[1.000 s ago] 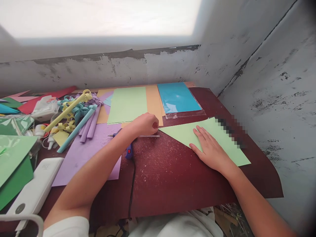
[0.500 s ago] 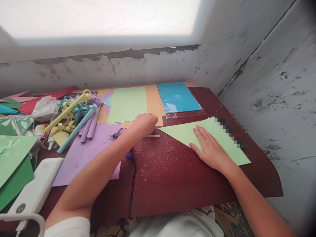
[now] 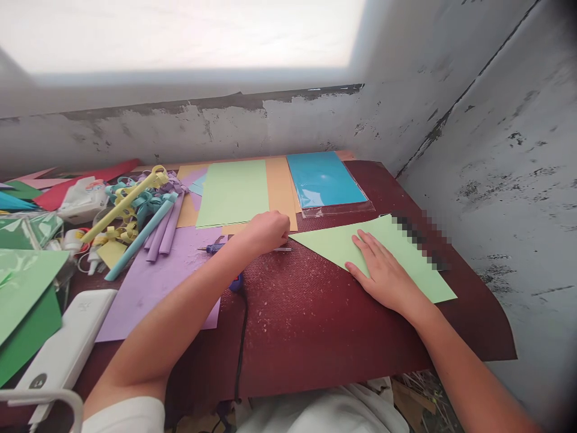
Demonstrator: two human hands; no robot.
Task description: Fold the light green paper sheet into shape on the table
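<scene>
**Hands on paper and glue stick**

At frame centre, the left hand [image 3: 267,231] has its grip clenched over a clear glue stick [image 3: 282,249] on the counter [image 3: 315,325]. Right of centre, the right hand [image 3: 383,273], grip released, lies flat on the green triangle [image 3: 406,249].

one head cam, looked fwd & down at table [image 3: 315,325] from close above; wall [image 3: 270,120] at far edge.
</scene>
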